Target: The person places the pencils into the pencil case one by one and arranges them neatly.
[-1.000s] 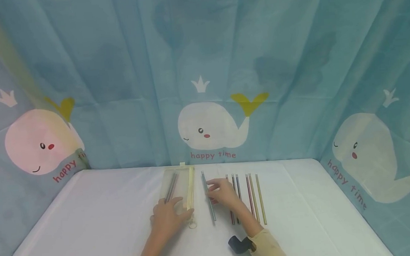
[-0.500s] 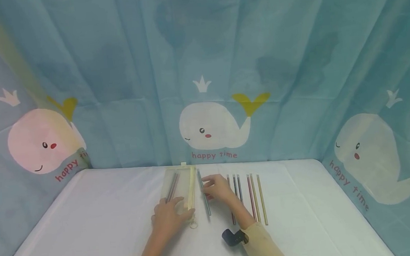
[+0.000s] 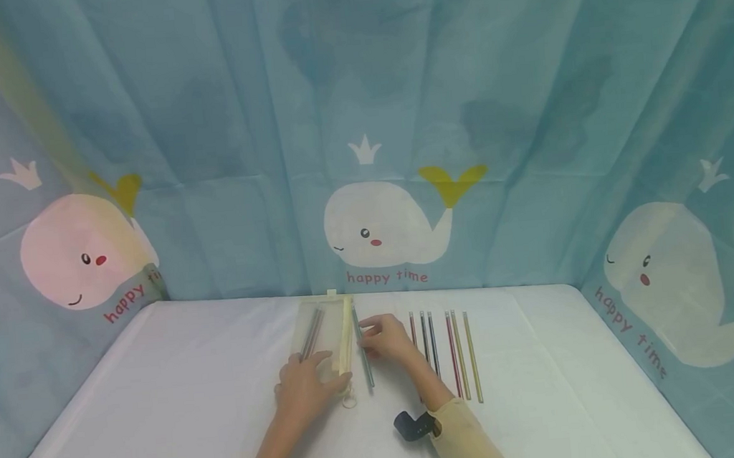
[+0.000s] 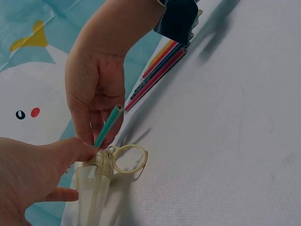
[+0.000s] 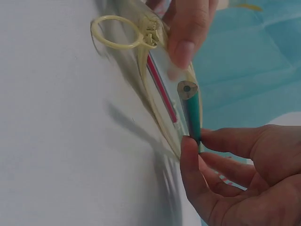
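My left hand [image 3: 305, 388] grips the near end of a pale yellow mesh pencil case [image 3: 331, 322] lying on the table. Its thumb presses by the zipper end in the left wrist view. Between thumb and fingers, my right hand [image 3: 385, 339] pinches a green pencil [image 5: 193, 113], held tilted along the case's zipper side. The right wrist view shows the zipper parted, with a red pencil [image 5: 161, 87] inside and the green one's blunt wooden end over the opening. More pencils [image 3: 311, 332] show through the mesh, partly hidden by my left hand.
To the right lie several pencils [image 3: 459, 358] side by side, red, dark and gold, some partly hidden by my right forearm. A cream ring [image 5: 113, 18] hangs from the case's zipper end. A blue whale-print curtain [image 3: 244, 231] stands behind the white table [image 3: 180, 402].
My right hand has carried the green pencil leftward, from the table beside the case to the case's zipper edge. My left hand has stayed in place on the case.
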A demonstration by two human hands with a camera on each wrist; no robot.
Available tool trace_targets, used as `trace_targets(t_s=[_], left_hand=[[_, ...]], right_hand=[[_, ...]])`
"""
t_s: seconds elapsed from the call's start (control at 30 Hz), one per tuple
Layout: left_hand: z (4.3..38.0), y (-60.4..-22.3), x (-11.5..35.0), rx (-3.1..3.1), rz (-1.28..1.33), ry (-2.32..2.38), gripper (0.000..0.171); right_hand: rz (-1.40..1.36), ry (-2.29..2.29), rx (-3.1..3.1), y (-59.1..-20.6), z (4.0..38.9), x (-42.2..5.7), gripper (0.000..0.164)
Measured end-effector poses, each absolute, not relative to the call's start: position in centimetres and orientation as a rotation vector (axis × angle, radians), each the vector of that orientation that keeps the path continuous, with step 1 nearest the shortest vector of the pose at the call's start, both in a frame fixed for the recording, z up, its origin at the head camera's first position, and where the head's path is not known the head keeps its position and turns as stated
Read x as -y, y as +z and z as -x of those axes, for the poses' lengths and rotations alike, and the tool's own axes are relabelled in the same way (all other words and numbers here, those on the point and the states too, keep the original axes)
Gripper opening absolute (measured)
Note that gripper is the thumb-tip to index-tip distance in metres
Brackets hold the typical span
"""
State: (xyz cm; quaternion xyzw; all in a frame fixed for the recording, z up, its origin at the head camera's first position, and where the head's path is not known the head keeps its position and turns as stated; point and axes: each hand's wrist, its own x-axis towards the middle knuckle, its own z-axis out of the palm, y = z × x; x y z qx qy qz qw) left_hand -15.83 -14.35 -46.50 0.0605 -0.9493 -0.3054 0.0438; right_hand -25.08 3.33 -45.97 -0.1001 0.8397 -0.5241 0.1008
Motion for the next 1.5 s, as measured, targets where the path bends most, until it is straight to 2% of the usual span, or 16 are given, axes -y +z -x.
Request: trace_targets(t_s=[0.87, 1.17, 1.5], left_hand=[[15.7, -46.2, 14.6, 2.886, -0.183, -0.983, 0.065], [15.7, -46.2, 14.6, 2.884, -0.173, -0.955, 0.063], [15.6, -46.2, 14.4, 2.879, -0.183, -0.959, 0.064]], right_hand=[[0.240, -1.720, -2.442, -47.9, 25.2, -1.0, 0.047], [0.191, -1.814, -2.408, -48.3, 25.2, -0.6, 0.044], [0.293, -1.802, -2.408, -48.8, 25.3, -0.1, 0.039]])
